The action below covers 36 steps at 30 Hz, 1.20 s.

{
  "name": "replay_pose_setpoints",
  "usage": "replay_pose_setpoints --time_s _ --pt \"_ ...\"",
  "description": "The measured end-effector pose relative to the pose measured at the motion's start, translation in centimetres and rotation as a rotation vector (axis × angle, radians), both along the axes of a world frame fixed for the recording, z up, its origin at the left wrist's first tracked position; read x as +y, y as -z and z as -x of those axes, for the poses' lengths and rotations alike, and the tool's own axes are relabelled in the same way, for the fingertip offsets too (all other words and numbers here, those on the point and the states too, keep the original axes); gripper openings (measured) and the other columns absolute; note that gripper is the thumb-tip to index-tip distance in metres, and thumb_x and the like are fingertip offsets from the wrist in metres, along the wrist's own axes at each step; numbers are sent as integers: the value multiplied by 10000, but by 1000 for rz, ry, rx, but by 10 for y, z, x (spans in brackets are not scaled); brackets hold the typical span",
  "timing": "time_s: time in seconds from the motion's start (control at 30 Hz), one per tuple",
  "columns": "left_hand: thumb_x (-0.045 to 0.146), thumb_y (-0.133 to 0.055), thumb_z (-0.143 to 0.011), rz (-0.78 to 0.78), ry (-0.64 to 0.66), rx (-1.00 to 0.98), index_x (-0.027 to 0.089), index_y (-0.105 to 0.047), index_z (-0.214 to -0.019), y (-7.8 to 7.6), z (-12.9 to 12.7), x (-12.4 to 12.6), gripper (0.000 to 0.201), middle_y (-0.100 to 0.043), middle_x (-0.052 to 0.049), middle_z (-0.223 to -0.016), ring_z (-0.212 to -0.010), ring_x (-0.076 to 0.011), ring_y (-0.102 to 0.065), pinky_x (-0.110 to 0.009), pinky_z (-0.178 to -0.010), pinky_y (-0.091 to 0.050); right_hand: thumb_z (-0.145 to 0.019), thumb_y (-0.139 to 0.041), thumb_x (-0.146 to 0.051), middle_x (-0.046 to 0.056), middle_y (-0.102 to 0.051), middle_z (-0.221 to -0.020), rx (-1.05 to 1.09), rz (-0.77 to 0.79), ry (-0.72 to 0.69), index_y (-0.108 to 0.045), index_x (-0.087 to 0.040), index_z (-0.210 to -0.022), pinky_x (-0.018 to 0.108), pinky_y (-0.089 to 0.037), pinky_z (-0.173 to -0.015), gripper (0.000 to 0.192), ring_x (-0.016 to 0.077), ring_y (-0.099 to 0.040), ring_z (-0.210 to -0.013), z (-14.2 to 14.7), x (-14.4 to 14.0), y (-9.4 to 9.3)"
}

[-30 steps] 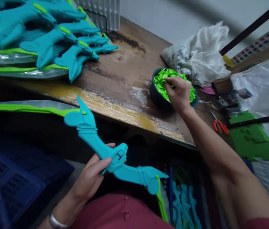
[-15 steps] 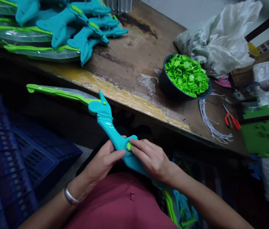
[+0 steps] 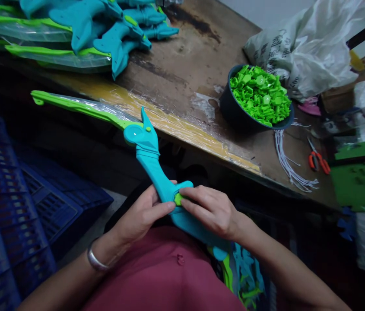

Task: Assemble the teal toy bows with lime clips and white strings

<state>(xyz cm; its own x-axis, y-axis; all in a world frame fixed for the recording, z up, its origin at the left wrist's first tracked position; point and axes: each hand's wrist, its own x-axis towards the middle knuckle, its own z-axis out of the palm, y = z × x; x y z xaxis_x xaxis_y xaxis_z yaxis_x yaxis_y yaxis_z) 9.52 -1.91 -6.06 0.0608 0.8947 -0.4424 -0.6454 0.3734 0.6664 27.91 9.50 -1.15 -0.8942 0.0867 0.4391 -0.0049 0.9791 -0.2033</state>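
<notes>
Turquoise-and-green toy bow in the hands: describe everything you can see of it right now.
The toy bow looks like smooth moulded plastic. Its turquoise body has a pointed tip beside a rounded lobe; a slim lime-green arm with a clear panel extends leftward. A green insert sits at its middle; whether fully seated, I can't tell. The bow slants from upper left to lower right. The left hand grips it; the right hand, fingers at the insert, partly hides the lower half.

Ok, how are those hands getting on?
Left hand gripping turquoise bow-shaped piece. Right hand touching small green piece on it. Tub on bench, out of the way.
</notes>
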Motion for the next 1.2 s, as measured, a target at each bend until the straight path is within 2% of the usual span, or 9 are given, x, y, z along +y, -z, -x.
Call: replay_pose_setpoints --time_s 0.2,0.3,0.37,0.5,0.57,0.63,0.7,1.07,1.2 --pt "332 -856 -784 24 -46 137 200 -600 -1317 0 -4 -1 606 -715 -90 -1279 -1214 -291 -639 -365 -1011 -517 -987 -501 -76 235 -722 -1120 -53 -1 -58 -672 -26 -1110 404 -627 -742 216 248 -702 -881 2 -3 -3" --pt "357 -865 -771 41 -56 183 204 -611 -1307 0 -6 -2 612 -735 -84 -1217 -1132 -280 -668 -349 -938 -547 -1008 -530 -127 148 -724 -1097 -27 328 25 -681 -126 -1107 339 -626 -761 180 201 -704 -924 2 -7 -5" --pt "350 -871 -765 41 -62 156 214 -619 -1299 -1 -6 -5 606 -740 -77 -1196 -1085 -268 -682 -335 -901 -558 -991 -612 -192 98 -698 -1115 3 555 185 -686 -197 -1110 320 -618 -823 141 181 -696 -985 3 -8 -8" --pt "323 -867 -772 49 -73 135 248 -616 -1308 -5 -5 -9 597 -742 -65 -1203 -1073 -265 -694 -338 -909 -551 -840 -820 -375 130 -588 -1345 54 768 454 -625 -236 -1284 410 -573 -970 505 263 -608 -1216 6 -7 -13" --pt "304 -862 -780 34 -71 133 277 -619 -1299 -8 -4 -10 574 -736 -48 -1225 -1113 -268 -686 -342 -940 -540 -822 -826 -434 118 -625 -1298 -17 1032 439 -595 -233 -1314 386 -590 -904 580 254 -638 -1152 7 -5 -14" --pt "289 -862 -779 18 -82 117 304 -630 -1273 -10 -6 -11 547 -730 -23 -1235 -1132 -258 -678 -331 -948 -534 -847 -792 -457 84 -682 -1159 -101 1314 400 -611 -217 -1257 349 -596 -827 508 222 -674 -1019 9 -3 -14" --pt "287 -870 -764 20 -105 113 308 -646 -1244 -11 -8 -12 529 -730 -14 -1224 -1120 -250 -677 -322 -936 -535 -861 -773 -449 63 -693 -1095 -133 1448 382 -636 -206 -1184 334 -584 -812 427 202 -670 -962 10 -4 -15" --pt "305 -853 -766 -15 -114 442 251 -672 -1296 -17 -19 -11 562 -741 -63 -1167 -1074 -296 -684 -381 -966 -514 -872 -728 -291 76 -644 -1147 -64 1349 384 -641 -190 -1169 345 -542 -891 325 202 -619 -1043 8 -11 -13" --pt "261 -849 -743 -48 -131 526 199 -748 -1151 -17 -22 -2 425 -758 -88 -1149 -1088 -329 -685 -406 -990 -501 -854 -737 -241 71 -651 -1135 -64 1291 369 -649 -186 -1135 367 -537 -912 300 203 -629 -1033 6 -5 -2"
